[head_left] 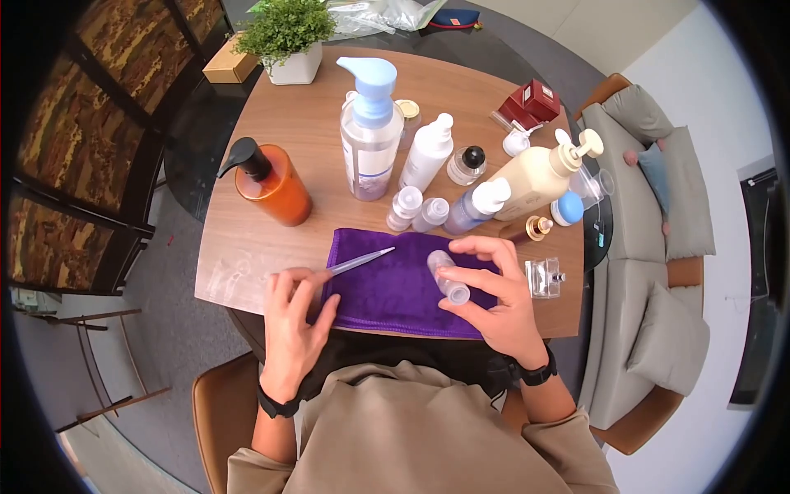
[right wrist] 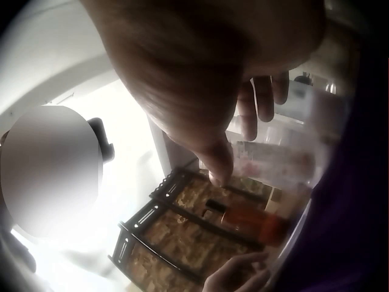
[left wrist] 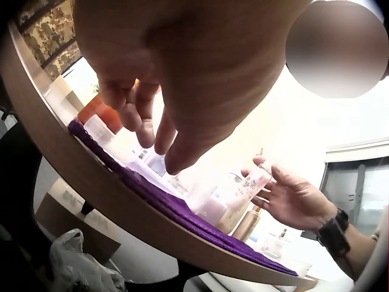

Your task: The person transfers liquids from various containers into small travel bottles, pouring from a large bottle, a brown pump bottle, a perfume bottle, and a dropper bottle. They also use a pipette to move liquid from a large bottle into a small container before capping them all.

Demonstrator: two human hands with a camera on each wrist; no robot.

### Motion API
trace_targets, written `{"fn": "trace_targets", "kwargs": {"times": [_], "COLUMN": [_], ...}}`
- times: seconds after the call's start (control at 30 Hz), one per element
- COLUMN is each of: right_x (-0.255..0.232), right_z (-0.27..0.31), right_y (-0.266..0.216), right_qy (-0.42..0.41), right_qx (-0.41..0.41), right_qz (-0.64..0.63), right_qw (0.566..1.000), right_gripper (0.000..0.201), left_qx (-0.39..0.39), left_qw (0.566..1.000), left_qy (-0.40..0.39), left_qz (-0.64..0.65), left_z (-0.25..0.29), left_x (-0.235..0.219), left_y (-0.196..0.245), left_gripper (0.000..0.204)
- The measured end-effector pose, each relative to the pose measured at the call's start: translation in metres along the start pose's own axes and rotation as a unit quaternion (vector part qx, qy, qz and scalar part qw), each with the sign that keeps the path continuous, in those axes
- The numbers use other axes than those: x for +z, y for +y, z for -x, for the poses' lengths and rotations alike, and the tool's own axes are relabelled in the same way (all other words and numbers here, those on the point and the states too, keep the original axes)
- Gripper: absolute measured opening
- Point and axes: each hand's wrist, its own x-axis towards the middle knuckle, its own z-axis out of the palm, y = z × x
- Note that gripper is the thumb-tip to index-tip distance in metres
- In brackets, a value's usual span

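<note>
My right hand (head_left: 504,305) pinches a small clear bottle (head_left: 445,278) between thumb and fingers, tilted over a purple cloth (head_left: 362,300). Its round open end faces me. In the left wrist view the same bottle (left wrist: 252,185) shows pinkish marks on its side. A slim translucent dropper pipette (head_left: 362,261) lies slanted on the cloth, narrow tip toward the bottle. At the pipette's other end is my left hand (head_left: 298,317), its fingers loosely bent and thumb apart; the index finger hides that end.
Behind the cloth stand two small clear bottles (head_left: 405,207), a tall blue pump bottle (head_left: 370,152) and a cream pump bottle (head_left: 527,183). An orange pump bottle (head_left: 276,189) is at the left. A square glass bottle (head_left: 545,278) sits right of my right hand.
</note>
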Motion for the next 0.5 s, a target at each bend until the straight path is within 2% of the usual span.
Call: {"fn": "trace_targets", "kwargs": {"times": [0.07,0.1,0.17,0.3,0.37,0.4,0.43,0.5], "right_x": [0.001,0.001,0.001,-0.001,0.0,-0.001,-0.001,0.001], "right_z": [-0.002,-0.003,-0.005,-0.004,-0.002,-0.003,-0.002,0.002], "right_y": [0.001,-0.001,-0.007,-0.008,0.0,-0.004,-0.001,0.008], "right_qy": [-0.01,-0.012,-0.005,-0.003,-0.033,-0.021,-0.02,-0.032], "right_qx": [0.008,0.005,-0.018,-0.042,0.013,-0.012,-0.011,-0.005], "right_qz": [-0.033,-0.035,0.044,0.081,-0.049,0.013,0.013,-0.052], "right_qw": [0.999,0.999,0.999,0.996,0.998,1.0,1.0,0.998], "right_gripper": [0.045,0.045,0.044,0.043,0.043,0.042,0.042,0.042], "left_qx": [0.045,0.044,0.057,0.038,-0.09,-0.089,-0.112,-0.136], "left_qw": [0.997,0.996,0.996,0.998,0.995,0.995,0.993,0.99], "left_qy": [0.049,0.051,-0.001,-0.012,0.004,0.003,0.017,0.032], "left_qz": [-0.048,-0.049,-0.069,-0.043,0.049,0.049,0.036,0.022], "left_z": [-0.01,-0.011,-0.011,-0.009,-0.006,-0.007,-0.007,-0.009], "left_x": [-0.002,-0.003,-0.001,-0.004,-0.007,-0.008,-0.009,-0.007], "left_y": [0.0,-0.006,-0.023,-0.026,-0.024,-0.025,-0.028,-0.03], "left_gripper": [0.033,0.033,0.035,0.035,0.034,0.034,0.034,0.034]}}
